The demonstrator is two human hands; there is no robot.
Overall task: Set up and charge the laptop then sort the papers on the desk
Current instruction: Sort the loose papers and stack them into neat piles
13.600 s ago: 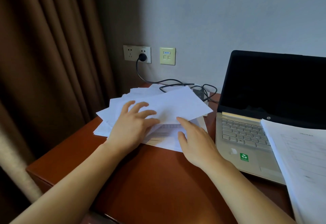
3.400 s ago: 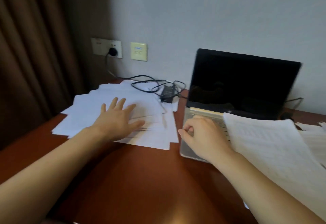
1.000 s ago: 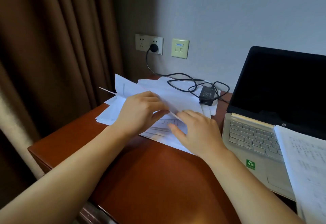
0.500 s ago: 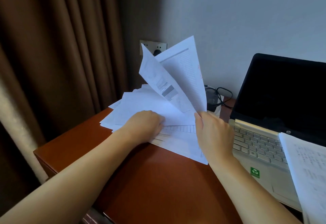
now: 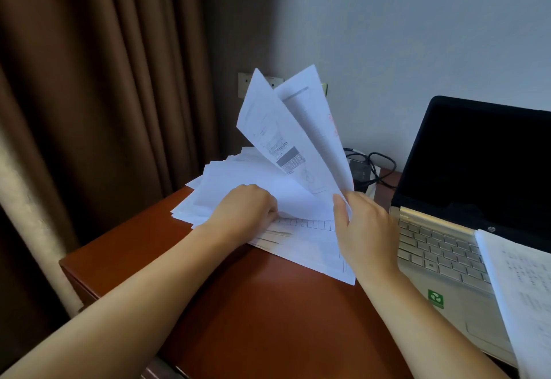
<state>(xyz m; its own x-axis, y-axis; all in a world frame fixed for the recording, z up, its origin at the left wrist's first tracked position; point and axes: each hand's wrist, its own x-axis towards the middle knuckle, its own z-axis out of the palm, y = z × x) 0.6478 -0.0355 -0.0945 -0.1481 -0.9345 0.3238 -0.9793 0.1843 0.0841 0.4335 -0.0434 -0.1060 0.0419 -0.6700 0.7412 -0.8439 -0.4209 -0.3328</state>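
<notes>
A loose pile of white papers [image 5: 235, 179] lies on the red-brown desk [image 5: 268, 313] near its far left corner. My right hand [image 5: 366, 229] pinches the lower corner of two printed sheets [image 5: 292, 137] and holds them upright above the pile. My left hand [image 5: 247, 211] rests on the pile with its fingers curled into the edges of the sheets. An open gold laptop [image 5: 441, 259] with a dark screen stands to the right. Its black charger brick and cable [image 5: 362, 170] lie behind the raised sheets.
A wall socket [image 5: 246, 85] shows behind the lifted sheets, beside brown curtains [image 5: 104, 95] on the left. Another stack of printed papers [image 5: 524, 292] overlaps the laptop's right side. The desk's left edge [image 5: 71, 262] drops off near the curtains.
My right hand has lifted two sheets off the pile from flat to upright over the last second. My left hand stayed on the pile and curled its fingers.
</notes>
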